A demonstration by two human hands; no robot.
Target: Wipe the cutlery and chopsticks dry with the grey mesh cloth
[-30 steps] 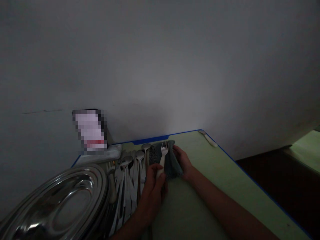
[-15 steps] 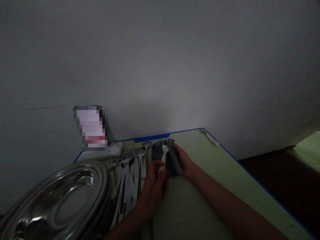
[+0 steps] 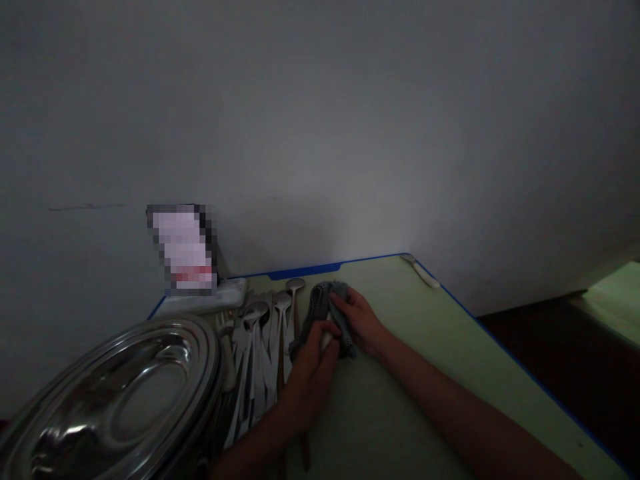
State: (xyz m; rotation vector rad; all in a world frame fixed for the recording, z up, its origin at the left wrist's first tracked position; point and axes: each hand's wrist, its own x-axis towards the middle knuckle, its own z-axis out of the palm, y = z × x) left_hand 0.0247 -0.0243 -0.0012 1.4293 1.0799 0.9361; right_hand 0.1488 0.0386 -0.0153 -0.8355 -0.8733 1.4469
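A fork with a pale handle (image 3: 327, 338) is held at its handle by my left hand (image 3: 317, 367), fingers closed round it. Its tines are hidden in a dark grey cloth (image 3: 320, 300). My right hand (image 3: 359, 317) grips that cloth from the right, thumb and fingers pressing it over the fork's head. Just left of the cloth lie several spoons, forks and knives (image 3: 257, 360) in a loose row on the light green table (image 3: 425, 373).
Stacked oval metal trays (image 3: 150, 400) fill the lower left. Behind them a phone with a blurred screen (image 3: 185, 247) leans above a whitish block (image 3: 205, 299). A pale-handled fork (image 3: 423, 272) lies near the far right corner. A wall (image 3: 320, 133) stands behind the table.
The cloth has been folded over the fork's head, which was bare before. My right fingers have come forward onto the cloth, and the fork's tines are now covered.
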